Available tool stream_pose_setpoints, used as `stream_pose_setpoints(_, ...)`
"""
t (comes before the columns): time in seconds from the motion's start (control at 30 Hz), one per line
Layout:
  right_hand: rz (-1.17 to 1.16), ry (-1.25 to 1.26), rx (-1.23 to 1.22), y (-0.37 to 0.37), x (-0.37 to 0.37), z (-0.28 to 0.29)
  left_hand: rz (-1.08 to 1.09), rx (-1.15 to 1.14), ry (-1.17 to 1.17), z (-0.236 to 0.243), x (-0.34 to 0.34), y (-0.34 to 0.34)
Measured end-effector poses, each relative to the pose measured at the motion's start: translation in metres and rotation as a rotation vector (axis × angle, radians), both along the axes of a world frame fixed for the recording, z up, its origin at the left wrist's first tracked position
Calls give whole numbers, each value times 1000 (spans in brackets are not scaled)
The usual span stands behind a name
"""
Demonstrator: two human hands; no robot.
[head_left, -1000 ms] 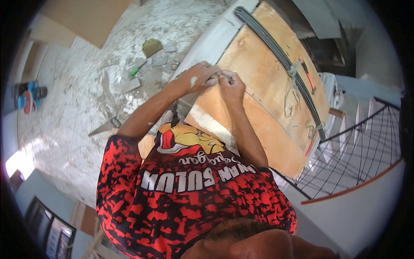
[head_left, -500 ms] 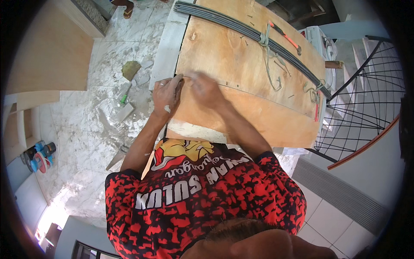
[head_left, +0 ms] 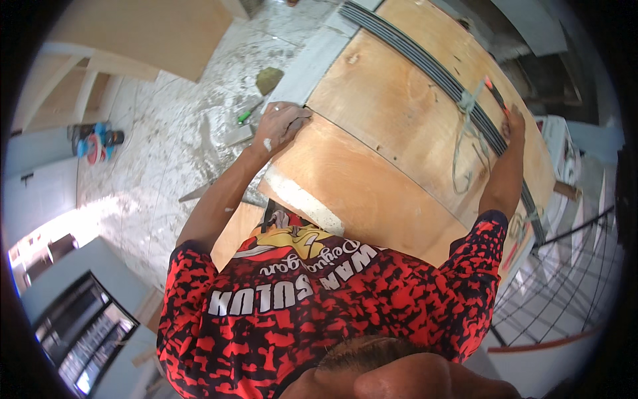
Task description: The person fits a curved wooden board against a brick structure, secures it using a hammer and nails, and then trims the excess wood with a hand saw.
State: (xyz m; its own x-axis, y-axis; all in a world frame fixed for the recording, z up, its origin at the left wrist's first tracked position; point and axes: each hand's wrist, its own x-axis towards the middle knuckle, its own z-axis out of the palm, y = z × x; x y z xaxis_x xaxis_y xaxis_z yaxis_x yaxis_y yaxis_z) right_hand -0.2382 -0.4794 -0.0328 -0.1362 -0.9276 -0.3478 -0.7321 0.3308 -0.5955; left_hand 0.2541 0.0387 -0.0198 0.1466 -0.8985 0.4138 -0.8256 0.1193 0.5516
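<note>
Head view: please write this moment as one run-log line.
left hand: at edge of plywood; right hand: at hammer; grey rods: across plywood

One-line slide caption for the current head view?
Left hand at the edge of the plywood, right hand reaching over the grey rods to an orange-and-black tool.

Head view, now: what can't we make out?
Head view:
Left hand: anything under its curled grip, hidden by the hand itself.
Right hand: whether it's shut on the hammer; small, hand covers the lower end.
Saw: part hidden behind left forearm.
Upper-left board: far end, cut off by top edge.
</note>
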Motion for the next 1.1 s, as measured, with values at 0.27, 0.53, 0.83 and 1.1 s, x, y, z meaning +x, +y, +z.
stream_pose_setpoints(0.27,-321,-406,79,17,-5,16,-41,20,2,-7,4,1)
stream_pose_setpoints(0.53,-30,-890,-443,168,-9,139,-241,222,230,-4,27,-16)
stream_pose_setpoints(0.83,627,-45,-129,527,210,120,-667,190,510,-5,52,-45)
stream_pose_setpoints(1.1,869,233,-290,519,239,106,-604,123,571,-11,38,-51)
